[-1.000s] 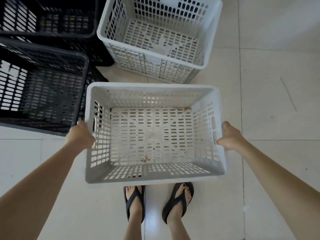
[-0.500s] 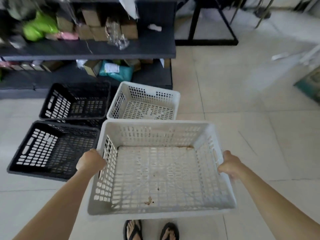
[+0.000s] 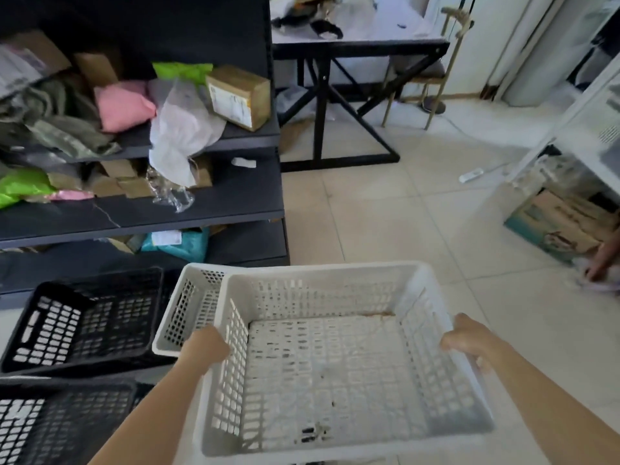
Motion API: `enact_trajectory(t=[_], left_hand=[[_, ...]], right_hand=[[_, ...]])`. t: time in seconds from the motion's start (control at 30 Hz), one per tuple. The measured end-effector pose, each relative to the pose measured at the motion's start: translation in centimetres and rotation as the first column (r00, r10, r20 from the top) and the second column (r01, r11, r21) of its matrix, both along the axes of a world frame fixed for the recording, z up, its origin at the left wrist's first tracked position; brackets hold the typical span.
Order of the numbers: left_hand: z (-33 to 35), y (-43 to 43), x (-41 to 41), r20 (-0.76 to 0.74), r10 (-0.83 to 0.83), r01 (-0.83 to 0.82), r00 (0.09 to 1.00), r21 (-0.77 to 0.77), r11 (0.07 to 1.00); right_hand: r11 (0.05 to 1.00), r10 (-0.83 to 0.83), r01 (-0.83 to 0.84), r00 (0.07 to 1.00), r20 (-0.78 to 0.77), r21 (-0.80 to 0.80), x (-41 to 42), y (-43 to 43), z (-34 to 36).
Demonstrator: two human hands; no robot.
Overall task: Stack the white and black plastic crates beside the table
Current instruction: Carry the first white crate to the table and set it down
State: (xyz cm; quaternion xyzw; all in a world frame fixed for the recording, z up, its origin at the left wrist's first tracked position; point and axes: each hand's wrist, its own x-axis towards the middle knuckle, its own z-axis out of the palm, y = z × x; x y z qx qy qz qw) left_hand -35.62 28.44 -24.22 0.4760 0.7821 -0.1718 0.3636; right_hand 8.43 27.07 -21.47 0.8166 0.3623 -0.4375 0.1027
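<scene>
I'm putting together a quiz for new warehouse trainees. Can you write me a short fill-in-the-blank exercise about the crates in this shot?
1. The left hand and right hand grip the held crate, whose colour is ____.
2. Counting the floor crate partly hidden behind it, ____ white crates are in view.
3. The far left crate and the near left crate are both ____ in colour.

Missing words: white; two; black.

Tile floor open right — black crates, second white crate, shelving block left.
</scene>
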Motion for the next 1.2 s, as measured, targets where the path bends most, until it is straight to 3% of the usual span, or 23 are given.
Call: enact_trajectory(t=[0.2,0.4,0.53,0.8,1.2], left_hand=[[-0.9,11.0,6.7,0.078,-0.032,0.032,0.996,0.012,0.999],[-2.0,23.6,14.3,0.037,-0.109,0.110,0.993,-0.030,0.994],[-3.9,33.1,18.1,-0.009,-0.077,0.076,0.997,-0.037,0.996],[-8.8,50.3,22.5,0.046,0.014,-0.016,0.999,0.047,0.999],[-23.0,76.5,28.2,0.046,0.032,-0.034,0.998,0.031,0.999]], right_hand=[[1.000,-0.020,0.020,0.999,0.044,0.016,6.9,9.9,-0.2],[0.999,-0.033,0.033,0.999,-0.015,0.004,14.1,23.0,-1.7],[0.997,-0.076,0.076,0.997,-0.032,-0.013,18.4,32.6,-3.3],[1.000,0.017,-0.015,0.998,0.056,-0.025,23.1,52.6,-6.4],[0.992,-0.119,0.118,0.993,-0.003,-0.047,28.8,79.5,-21.6]])
